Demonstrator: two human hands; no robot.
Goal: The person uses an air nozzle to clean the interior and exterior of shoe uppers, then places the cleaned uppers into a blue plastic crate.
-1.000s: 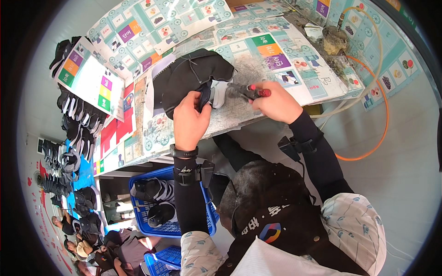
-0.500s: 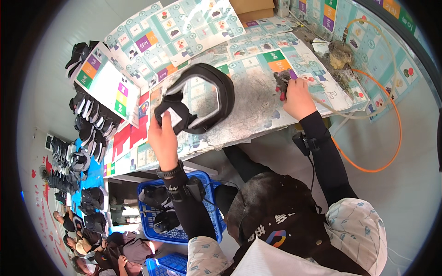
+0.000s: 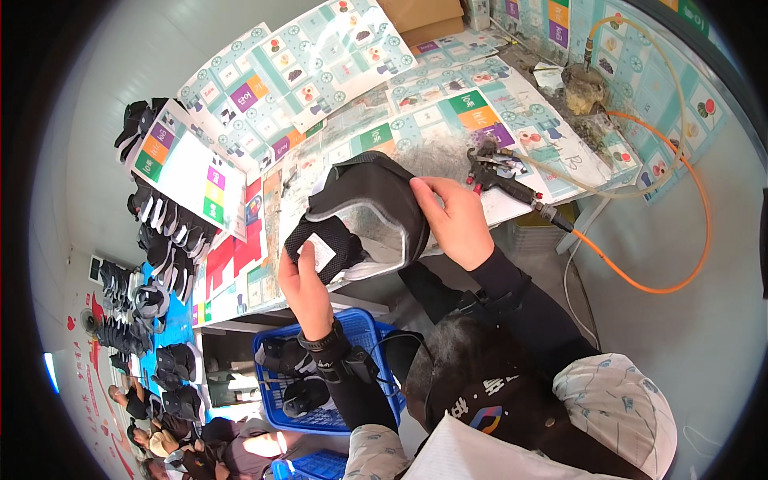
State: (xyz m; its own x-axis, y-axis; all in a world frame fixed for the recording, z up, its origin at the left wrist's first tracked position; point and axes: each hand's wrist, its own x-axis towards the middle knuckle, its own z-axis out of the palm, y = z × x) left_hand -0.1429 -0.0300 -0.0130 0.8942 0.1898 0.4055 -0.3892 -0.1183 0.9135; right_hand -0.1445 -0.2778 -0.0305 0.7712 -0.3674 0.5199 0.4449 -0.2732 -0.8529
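A black shoe upper (image 3: 376, 200) with a grey lining and a white tag is held up in front of me over the table edge. My left hand (image 3: 304, 284) grips its lower left end by the tag. My right hand (image 3: 452, 220) holds its right side. A black spray gun (image 3: 500, 178) lies on the table just right of my right hand, its orange hose (image 3: 680, 280) looping off to the right.
The table (image 3: 416, 120) is covered with printed paper sheets. A blue basket (image 3: 320, 376) with black shoe uppers sits below my left forearm. Racks of dark shoe uppers (image 3: 160, 232) stand at the left. Cardboard boxes (image 3: 420, 20) sit at the far edge.
My right hand has left the spray gun on the table and taken hold of the shoe upper. The upper has come closer to me, held in both hands.
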